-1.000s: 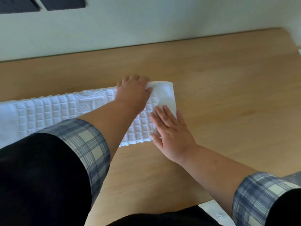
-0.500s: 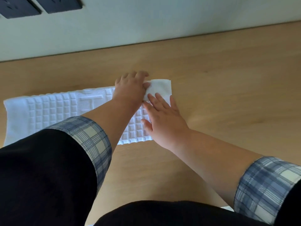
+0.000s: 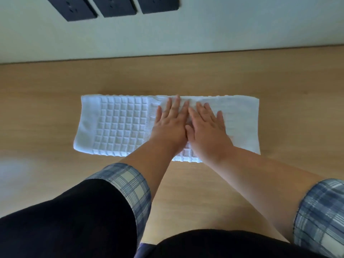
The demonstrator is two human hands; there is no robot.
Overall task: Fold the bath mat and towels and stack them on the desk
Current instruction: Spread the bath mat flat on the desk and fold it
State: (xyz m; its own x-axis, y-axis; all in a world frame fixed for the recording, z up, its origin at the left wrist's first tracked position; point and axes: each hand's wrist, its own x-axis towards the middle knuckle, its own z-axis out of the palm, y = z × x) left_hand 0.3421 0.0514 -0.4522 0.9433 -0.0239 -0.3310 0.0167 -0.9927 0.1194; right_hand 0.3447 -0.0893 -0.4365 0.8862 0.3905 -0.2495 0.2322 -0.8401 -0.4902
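A white, waffle-textured bath mat (image 3: 119,125) lay as a long, narrow strip across the light wooden tabletop (image 3: 279,81), its long side running parallel to the back edge, where the tabletop met a pale wall (image 3: 223,25). The left part of the mat showed a raised grid of squares, and the right part looked smoother and flatter.

Both hands rested palm-down near the middle of the strip. The left hand (image 3: 168,127) lay flat with its fingers straight and slightly spread, the fingertips reaching close to the far edge of the mat. The right hand (image 3: 207,129) lay just beside it, touching it along the thumb side, also flat with fingers extended. Neither hand gripped any fabric; both pressed on the top surface.

The forearms were bare up to rolled blue-and-cream plaid cuffs, the left cuff (image 3: 128,185) folded back over a black sleeve and the right cuff (image 3: 320,211) at the lower right edge of the view. High on the wall sat three black rectangular socket plates (image 3: 119,6), partly cut off by the top of the view.
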